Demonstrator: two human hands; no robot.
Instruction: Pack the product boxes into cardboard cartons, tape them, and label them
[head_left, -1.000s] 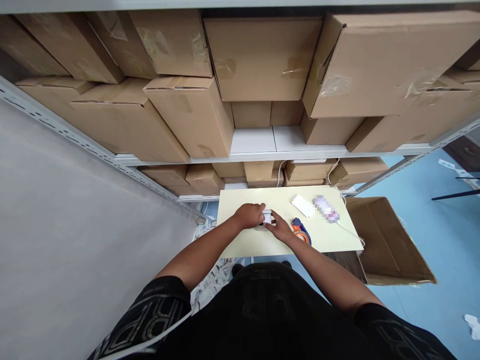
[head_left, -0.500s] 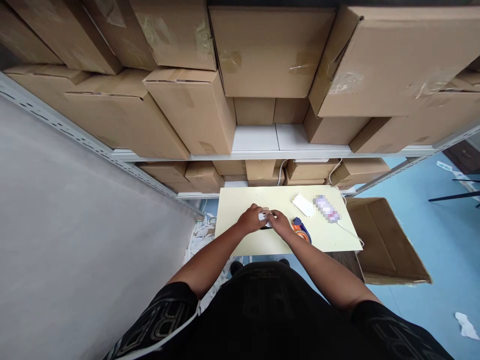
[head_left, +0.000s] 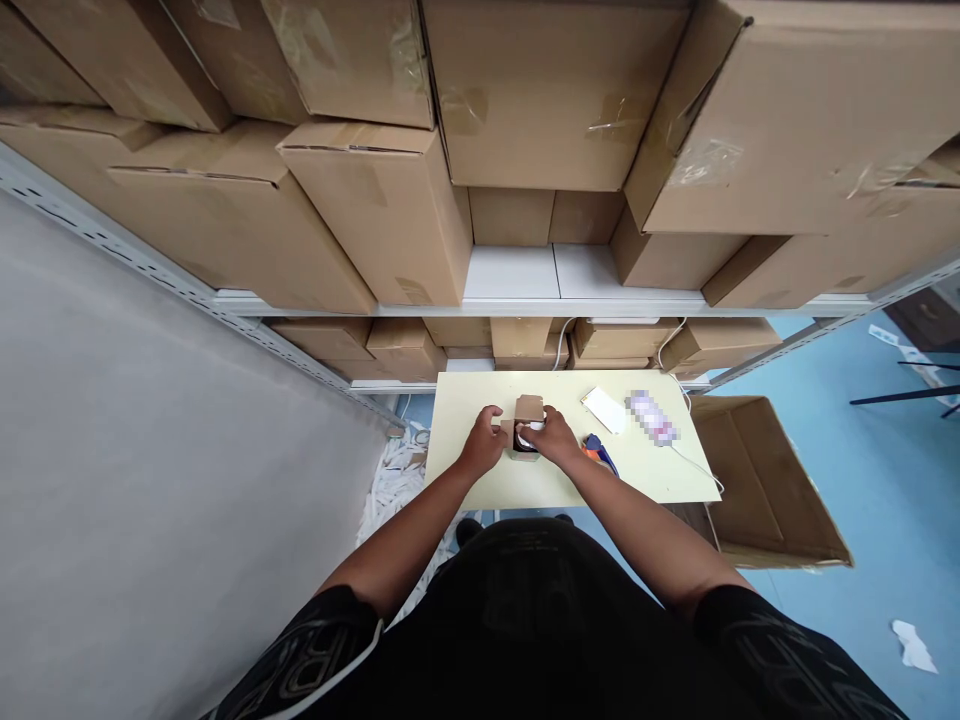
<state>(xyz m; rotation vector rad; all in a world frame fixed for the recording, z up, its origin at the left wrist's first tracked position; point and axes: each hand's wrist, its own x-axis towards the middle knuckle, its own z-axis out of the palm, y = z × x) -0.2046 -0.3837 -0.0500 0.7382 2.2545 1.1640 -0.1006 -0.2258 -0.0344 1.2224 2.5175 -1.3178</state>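
Small box stands open — white item inside.

Diffuse light brightens the table; clear tape glints; outer boxes appear stretched; one item is pixelated.

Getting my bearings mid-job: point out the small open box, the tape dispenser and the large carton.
Small open box [head_left: 529,407]: head view, raised flap.
Tape dispenser [head_left: 601,451]: head view, blue part.
Large carton [head_left: 761,475]: head view, inside surface.

Small matt cardboard box, smooth tabletop, glossy tape on cartons, cloth shirt
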